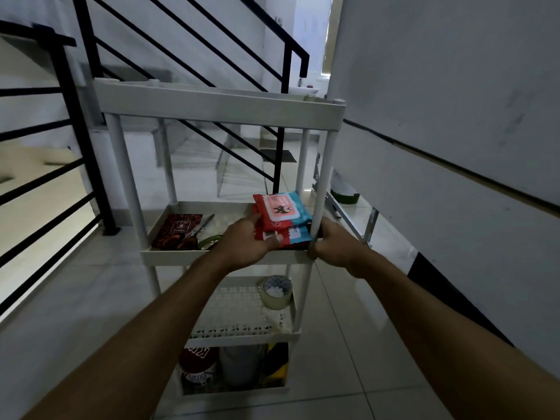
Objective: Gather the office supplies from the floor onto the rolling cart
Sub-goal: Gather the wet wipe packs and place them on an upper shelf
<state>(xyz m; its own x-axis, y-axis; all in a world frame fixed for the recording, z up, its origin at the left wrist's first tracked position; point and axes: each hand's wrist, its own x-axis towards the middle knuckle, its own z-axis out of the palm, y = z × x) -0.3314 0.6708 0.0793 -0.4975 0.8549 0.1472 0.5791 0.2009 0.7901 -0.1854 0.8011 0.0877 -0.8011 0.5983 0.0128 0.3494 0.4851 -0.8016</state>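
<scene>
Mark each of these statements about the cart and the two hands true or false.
1. The left hand grips the red and blue packets at the cart's second shelf. True.
2. The right hand is holding the roll of clear tape. False: it grips the cart's front right post; the tape roll sits on the third shelf down, untouched.
3. Scissors lie on the same shelf as the packets, to their left. True.
4. The dark red patterned booklet lies on the floor. False: the booklet lies on the second shelf, at its left end.
5. The cart's bottom shelf holds containers. True.
</scene>
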